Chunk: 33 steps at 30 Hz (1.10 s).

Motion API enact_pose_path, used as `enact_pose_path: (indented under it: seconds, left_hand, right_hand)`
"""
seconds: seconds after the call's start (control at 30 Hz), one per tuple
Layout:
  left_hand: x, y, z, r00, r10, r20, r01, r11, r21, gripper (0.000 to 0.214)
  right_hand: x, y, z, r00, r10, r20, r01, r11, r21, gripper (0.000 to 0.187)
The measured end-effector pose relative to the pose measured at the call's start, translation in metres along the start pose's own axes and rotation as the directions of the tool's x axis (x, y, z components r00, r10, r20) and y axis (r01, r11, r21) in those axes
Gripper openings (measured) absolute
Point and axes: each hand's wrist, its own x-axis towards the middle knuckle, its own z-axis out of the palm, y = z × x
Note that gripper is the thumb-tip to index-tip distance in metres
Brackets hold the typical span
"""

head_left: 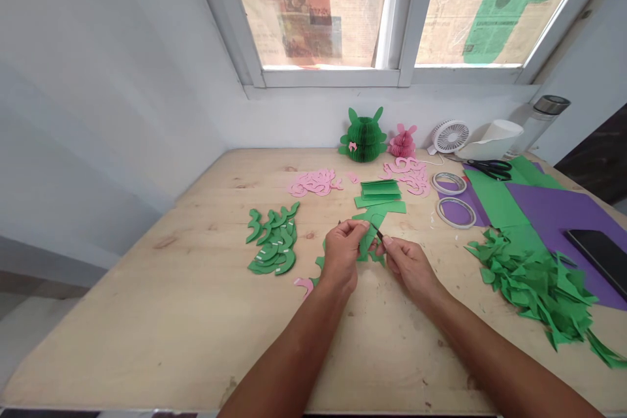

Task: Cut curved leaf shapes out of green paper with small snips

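Above the middle of the wooden table, my left hand pinches a green paper cut-out at its top. My right hand is closed beside it, its fingertips pinching a thin dark tool against the same piece. More green cut pieces lie under and just behind the hands. A pile of green curved pieces with white strips lies to the left. One small pink piece lies near my left wrist.
Pink curved pieces and a stack of green folded paper lie further back. Green and pink honeycomb figures stand by the wall. Right side: tape rolls, scissors, green and purple sheets, green scraps, a phone, a fan.
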Motion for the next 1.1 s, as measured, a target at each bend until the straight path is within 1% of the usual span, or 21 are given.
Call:
enact_pose_path:
  seconds: [0.1,0.27,0.5,0.73,0.83,0.97,1.1]
  left_hand:
    - [-0.0013,-0.0003,0.0013,1.000,0.006,0.000,-0.006,1.000,-0.005,0.018]
    - [-0.0037,-0.0017,0.0027,0.999,0.018,-0.032,-0.018,1.000,-0.002,0.019]
    - [-0.0030,-0.0030,0.0021,0.999,0.040,-0.012,-0.040,0.999,0.008,0.019]
    - [-0.0034,0.0011,0.0009,1.000,-0.013,-0.016,0.014,1.000,0.018,0.021]
    - [-0.0019,0.0031,-0.0019,1.000,-0.014,-0.025,0.015,0.999,0.051,0.021]
    - [0.0015,0.0032,-0.0060,0.998,0.035,-0.060,-0.027,0.990,0.137,0.020]
    - [0.0020,0.0041,-0.0063,0.997,0.031,-0.066,-0.023,0.992,0.121,0.021]
  right_hand:
    - [0.0005,0.0010,0.0005,1.000,0.002,-0.011,-0.002,1.000,0.008,0.046]
    - [0.0001,0.0008,0.0003,1.000,-0.006,-0.025,0.006,1.000,-0.017,0.047]
    - [-0.0007,-0.0002,0.0013,0.999,-0.023,-0.040,0.022,0.999,-0.044,0.048]
    - [0.0004,-0.0006,-0.0018,0.996,-0.089,-0.016,0.086,0.988,-0.130,0.046]
    - [0.0000,-0.0027,-0.0032,0.997,-0.081,-0.010,0.078,0.979,-0.187,0.046]
    - [-0.0004,-0.0037,-0.0037,0.997,-0.082,0.002,0.080,0.968,-0.239,0.047]
    - [0.0003,-0.0014,-0.0035,0.998,-0.059,0.009,0.060,0.978,-0.202,0.047]
